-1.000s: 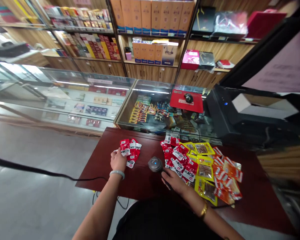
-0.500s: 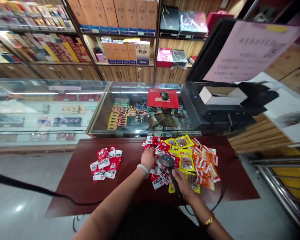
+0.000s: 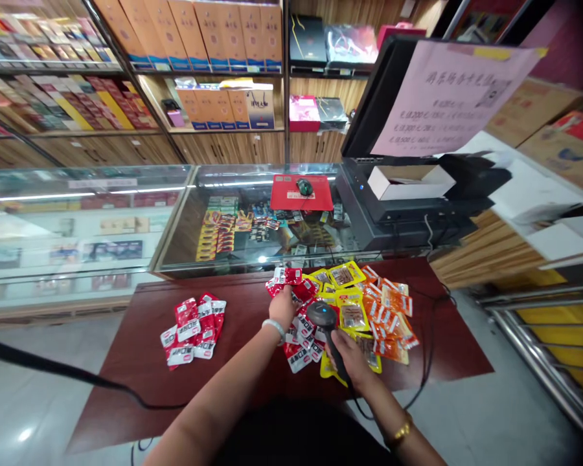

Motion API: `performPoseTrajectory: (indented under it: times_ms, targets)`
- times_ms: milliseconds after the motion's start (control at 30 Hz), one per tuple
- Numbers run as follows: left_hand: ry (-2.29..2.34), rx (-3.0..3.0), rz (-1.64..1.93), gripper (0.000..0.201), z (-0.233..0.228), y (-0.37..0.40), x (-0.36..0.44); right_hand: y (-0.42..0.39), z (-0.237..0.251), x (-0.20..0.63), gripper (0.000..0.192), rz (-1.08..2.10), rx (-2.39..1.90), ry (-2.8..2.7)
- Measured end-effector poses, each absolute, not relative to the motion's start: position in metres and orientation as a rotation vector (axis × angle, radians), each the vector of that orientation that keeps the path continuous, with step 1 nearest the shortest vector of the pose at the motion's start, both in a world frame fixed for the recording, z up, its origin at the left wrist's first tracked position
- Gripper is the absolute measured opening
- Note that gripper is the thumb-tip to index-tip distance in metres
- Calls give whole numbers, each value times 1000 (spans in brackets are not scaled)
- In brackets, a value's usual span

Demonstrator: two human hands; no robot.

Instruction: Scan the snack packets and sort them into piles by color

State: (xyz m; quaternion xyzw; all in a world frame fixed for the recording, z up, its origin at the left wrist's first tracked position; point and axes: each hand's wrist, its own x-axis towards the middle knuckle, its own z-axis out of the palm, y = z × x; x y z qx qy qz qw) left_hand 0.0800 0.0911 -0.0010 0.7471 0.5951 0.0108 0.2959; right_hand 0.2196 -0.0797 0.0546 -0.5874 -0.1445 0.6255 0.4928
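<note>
My right hand [image 3: 350, 360] is wrapped round the handle of a black barcode scanner [image 3: 322, 315], its head over the snack packets and a small blue light on top. My left hand [image 3: 282, 308] has its fingers closed at a red snack packet [image 3: 304, 290] in the middle pile; the fingertips are partly hidden. Other red-and-white packets [image 3: 298, 358] lie below and around it. Beside them are yellow packets [image 3: 352, 315] with brown contents, then orange packets [image 3: 391, 320]. A separate group of red-and-white packets [image 3: 194, 331] lies to the left on the dark red table [image 3: 136, 349].
Behind the table stands a glass display counter [image 3: 175, 226] with a red mat [image 3: 282, 194] and a computer mouse [image 3: 304, 187]. A black checkout machine [image 3: 359, 213] holds a white open box [image 3: 412, 184]. Black cables [image 3: 430, 349] trail at the right; metal rails [image 3: 539, 362] stand beyond.
The view has shifted a little, so the scene sits further left. My left hand has shifted slightly at the red packets. The scanner stays in my right hand over the pile.
</note>
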Motion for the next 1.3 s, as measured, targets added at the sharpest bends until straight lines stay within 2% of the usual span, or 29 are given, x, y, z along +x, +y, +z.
performPoseTrajectory:
  times_ms: [333,600,733,833,1000,1167,1300]
  targets:
    - [1545,1539,484,24,-13,54,11,-52,68,196,46,1533,-1445,-624]
    - [1600,1394,664,31,-16,35,-34,-36,55,162,47,1651,-1415,-786]
    - [1625,1215,847,25,-24,29,-68,-35,49,145,45,1722,-1395,-929]
    - [1743,967,950,22,-31,22,-106,-35,45,131,46,1774,-1392,-969]
    - [1996,669,1082,29,-36,21,-166,-35,45,116,50,1859,-1395,-960]
    - [2099,625,1021,31,-33,36,-191,-32,49,116,53,1862,-1409,-958]
    - [2386,818,795,45,-23,41,-196,-32,51,123,49,1776,-1424,-996]
